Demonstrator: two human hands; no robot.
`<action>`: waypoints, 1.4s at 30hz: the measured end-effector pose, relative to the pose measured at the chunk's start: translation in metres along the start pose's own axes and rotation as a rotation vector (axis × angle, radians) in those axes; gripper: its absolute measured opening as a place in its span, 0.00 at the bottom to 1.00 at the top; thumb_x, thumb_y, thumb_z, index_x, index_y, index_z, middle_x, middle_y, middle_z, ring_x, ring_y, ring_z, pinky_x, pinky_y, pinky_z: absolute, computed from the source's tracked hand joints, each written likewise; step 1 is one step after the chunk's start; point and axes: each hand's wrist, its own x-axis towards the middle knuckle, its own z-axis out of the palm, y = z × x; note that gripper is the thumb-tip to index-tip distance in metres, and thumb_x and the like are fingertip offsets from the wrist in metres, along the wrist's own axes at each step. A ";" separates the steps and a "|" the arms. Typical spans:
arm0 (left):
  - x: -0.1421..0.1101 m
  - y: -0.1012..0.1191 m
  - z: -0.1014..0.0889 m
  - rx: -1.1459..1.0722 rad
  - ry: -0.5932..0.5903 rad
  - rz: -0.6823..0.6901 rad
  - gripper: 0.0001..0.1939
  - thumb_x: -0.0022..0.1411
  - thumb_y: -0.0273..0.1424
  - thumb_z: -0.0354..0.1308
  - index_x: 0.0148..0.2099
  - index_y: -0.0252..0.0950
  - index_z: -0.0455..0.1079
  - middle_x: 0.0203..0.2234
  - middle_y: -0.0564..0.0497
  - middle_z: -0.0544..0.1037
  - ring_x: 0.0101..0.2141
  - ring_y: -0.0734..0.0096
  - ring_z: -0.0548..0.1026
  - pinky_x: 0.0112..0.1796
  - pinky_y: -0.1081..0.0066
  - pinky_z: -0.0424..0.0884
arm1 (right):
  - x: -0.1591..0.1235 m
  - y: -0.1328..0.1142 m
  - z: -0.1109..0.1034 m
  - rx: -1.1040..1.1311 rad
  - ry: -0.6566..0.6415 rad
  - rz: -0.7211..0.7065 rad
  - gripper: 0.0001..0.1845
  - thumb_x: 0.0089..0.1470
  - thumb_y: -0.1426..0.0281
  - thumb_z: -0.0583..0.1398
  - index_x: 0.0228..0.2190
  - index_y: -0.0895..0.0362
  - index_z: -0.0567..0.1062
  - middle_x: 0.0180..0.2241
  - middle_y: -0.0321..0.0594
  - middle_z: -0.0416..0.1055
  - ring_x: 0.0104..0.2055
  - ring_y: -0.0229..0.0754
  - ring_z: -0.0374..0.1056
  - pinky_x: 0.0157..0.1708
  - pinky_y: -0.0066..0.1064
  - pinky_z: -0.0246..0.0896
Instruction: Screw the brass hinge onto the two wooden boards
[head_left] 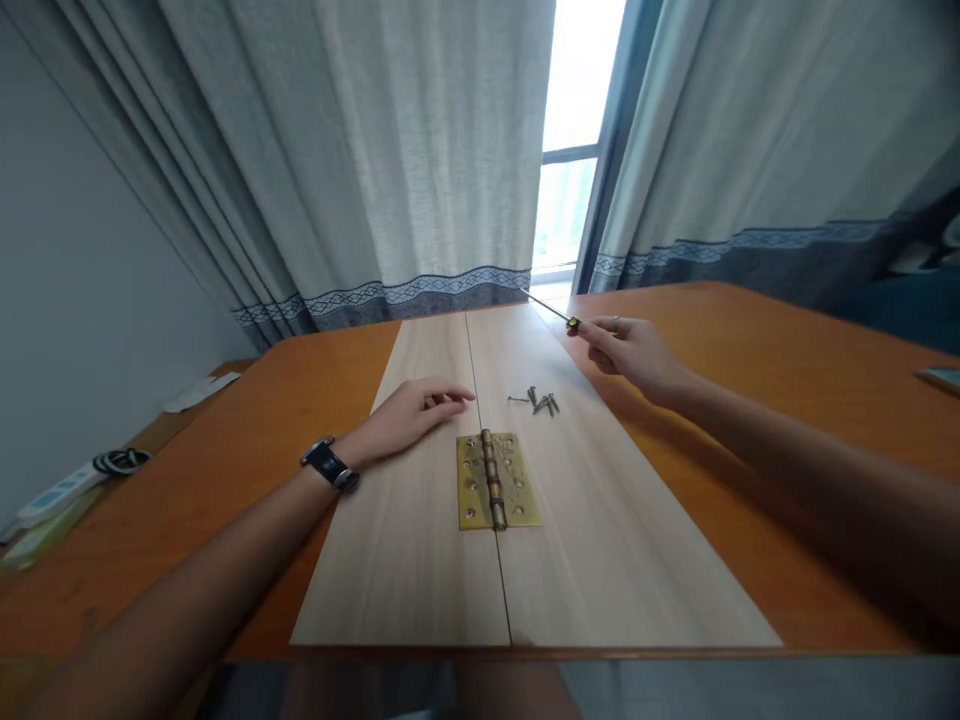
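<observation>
Two pale wooden boards [405, 580] lie side by side, with a thin seam between them. Across that seam a brass hinge [493, 480] lies flat and opened out, holes in both its leaves. My left hand [420, 412] rests on the left board just beyond the hinge; its fingers are loosely spread and hold nothing. Over the boards' far right edge, my right hand [626, 350] grips a screwdriver [572, 325] by its handle, the shaft pointing up and away to the left. Several loose screws [544, 402] sit on the right board beyond the hinge.
The boards lie on an orange-brown table [300, 390], reaching its near edge. A white power strip [64, 492] with a black cable is at the far left. Grey curtains [435, 150] hang behind the table, parted at a bright window [577, 130].
</observation>
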 end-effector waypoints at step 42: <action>-0.044 0.017 0.013 0.155 0.135 0.398 0.16 0.68 0.23 0.58 0.56 0.37 0.69 0.35 0.50 0.78 0.37 0.73 0.74 0.39 0.73 0.69 | -0.014 0.015 0.007 -0.448 0.083 -0.175 0.26 0.55 0.50 0.57 0.36 0.58 0.82 0.26 0.40 0.76 0.28 0.44 0.68 0.30 0.33 0.56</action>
